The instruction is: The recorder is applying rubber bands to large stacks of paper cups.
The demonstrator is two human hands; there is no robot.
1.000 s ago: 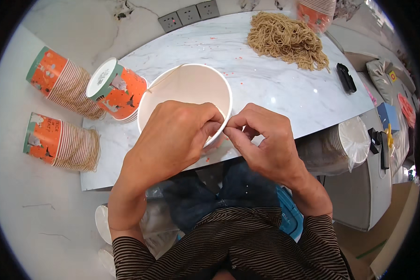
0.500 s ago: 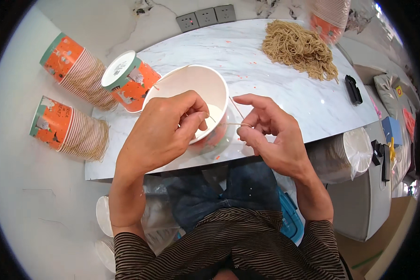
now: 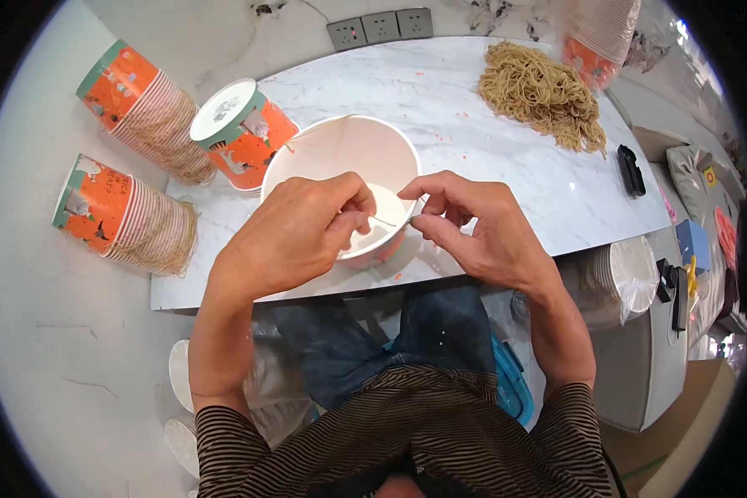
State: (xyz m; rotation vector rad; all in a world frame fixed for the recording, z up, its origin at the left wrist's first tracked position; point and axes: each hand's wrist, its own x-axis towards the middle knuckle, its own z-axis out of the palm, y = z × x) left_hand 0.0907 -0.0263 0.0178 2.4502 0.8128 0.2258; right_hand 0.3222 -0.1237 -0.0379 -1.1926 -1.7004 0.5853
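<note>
A white-lined paper bucket (image 3: 394, 148) stands at the table's near edge, its mouth tilted toward me. A thin tan string (image 3: 328, 123) lies along its far left rim, one end entering the wall there. My left hand (image 3: 289, 228) is over the bucket's opening, thumb and forefinger pinched on the string's other end, which shows as a short piece inside the near right wall. At the right rim, my right hand (image 3: 494, 226) has its forefinger and thumb curled close about the string where it meets the wall. The bucket's front is partly hidden by my hands.
Left are two stacks of orange-and-green paper buckets (image 3: 95, 203) (image 3: 120, 87) with strings, and another upside-down bucket (image 3: 245, 137). A tan string heap (image 3: 544, 95) lies far right, near a black clip-like object (image 3: 630, 171). Bagged white tubs (image 3: 618, 278) stand below the table's right edge.
My right hand has moved left and in against the bucket's rim, and the string loop beside it has shrunk. My left hand stays over the opening. The whole view has shifted slightly.
</note>
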